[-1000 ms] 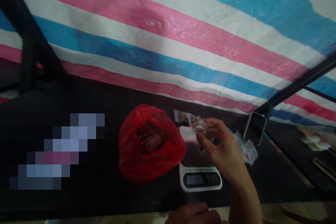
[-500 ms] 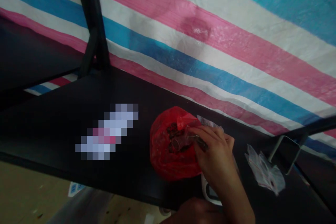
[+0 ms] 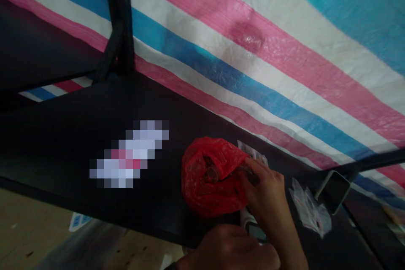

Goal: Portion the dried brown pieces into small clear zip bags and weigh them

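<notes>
A red plastic bag (image 3: 193, 194) stands with its mouth open on the black tabletop. Its rim at the right is pinched in the fingers of my right hand (image 3: 265, 190). A thin, dark shiny piece also shows between that hand's thumb and fingers; its kind is unclear. Inside the bag lie a small clear cup (image 3: 211, 174) and dark bits around it. My left hand (image 3: 236, 247) is closed at the bottom, nearer the camera, apart from the bag; whatever its fingers hold is hidden. Just beyond it sits a white device with a small grey display (image 3: 257, 232), partly covered by my hands.
Clear zip bags (image 3: 311, 211) lie to the right, beside a phone-like rectangular device (image 3: 333, 192). Another clear packet (image 3: 251, 152) is behind my right hand. A blurred-out pale item (image 3: 129, 154) lies left. Striped sheeting (image 3: 240, 59) and a black post (image 3: 118, 17) border the black table (image 3: 158, 101).
The bag's right rim has folded inward over part of its mouth, and my right hand has drawn slightly right. My left hand has risen further into view. The view has shifted slightly.
</notes>
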The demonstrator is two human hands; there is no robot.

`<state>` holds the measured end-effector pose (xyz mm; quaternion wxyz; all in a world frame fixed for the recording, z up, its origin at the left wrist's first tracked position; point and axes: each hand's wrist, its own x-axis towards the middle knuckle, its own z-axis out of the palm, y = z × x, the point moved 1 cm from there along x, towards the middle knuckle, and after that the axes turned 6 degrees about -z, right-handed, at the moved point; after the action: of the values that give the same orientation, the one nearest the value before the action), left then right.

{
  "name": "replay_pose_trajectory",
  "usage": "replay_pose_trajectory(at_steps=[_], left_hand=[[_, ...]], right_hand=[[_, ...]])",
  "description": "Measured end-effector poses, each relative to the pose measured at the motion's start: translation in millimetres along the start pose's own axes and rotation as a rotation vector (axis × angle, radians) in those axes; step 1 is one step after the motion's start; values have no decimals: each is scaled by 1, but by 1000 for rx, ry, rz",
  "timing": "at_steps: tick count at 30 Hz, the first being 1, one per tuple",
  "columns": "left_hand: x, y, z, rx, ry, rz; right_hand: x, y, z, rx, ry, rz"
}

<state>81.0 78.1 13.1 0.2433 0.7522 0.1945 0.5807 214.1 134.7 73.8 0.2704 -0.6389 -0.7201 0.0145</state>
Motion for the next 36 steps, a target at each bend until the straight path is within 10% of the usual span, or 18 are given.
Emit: replay_pose_trajectory(at_steps=[6,14,20,27,36], left_hand=[[14,1,2,82,281,71],[37,5,-2,50,330,-630],[43,-17,5,0,367,-829],[53,-24,4,-68,418,-721],[59,-13,-5,37,300,-194]], right_hand=[[1,-11,-18,358,-7,100],[-12,5,-24,583,134,197],[-17,3,-23,687,165,131],[-21,5,-21,772,184,141],[-37,9,-64,597,359,94]])
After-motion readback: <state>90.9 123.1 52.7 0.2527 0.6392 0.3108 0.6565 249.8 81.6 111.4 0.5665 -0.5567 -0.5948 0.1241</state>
